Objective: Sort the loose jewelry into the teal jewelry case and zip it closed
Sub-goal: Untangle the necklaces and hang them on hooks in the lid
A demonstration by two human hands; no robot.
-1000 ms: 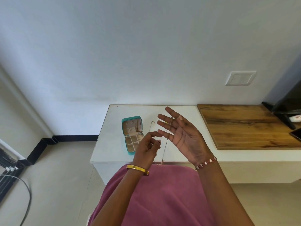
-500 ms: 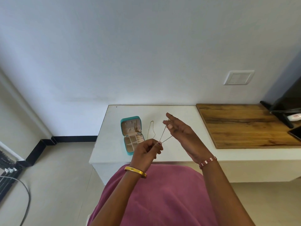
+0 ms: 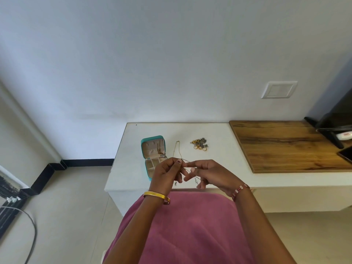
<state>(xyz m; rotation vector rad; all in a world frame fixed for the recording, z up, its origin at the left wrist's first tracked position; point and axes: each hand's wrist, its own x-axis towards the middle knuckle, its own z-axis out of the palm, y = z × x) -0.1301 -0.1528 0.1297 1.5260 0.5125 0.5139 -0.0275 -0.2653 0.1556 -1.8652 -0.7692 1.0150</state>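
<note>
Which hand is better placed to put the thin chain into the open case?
Probably the left hand: it pinches the thin chain and is right beside the teal case. The right hand is farther away.

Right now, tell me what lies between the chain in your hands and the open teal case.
Nothing visible does. The thin chain is pinched between the left hand and right hand, right beside the teal case, whose lid stands open. The gold necklace and jewelry pile lie farther back on the white table.
</note>
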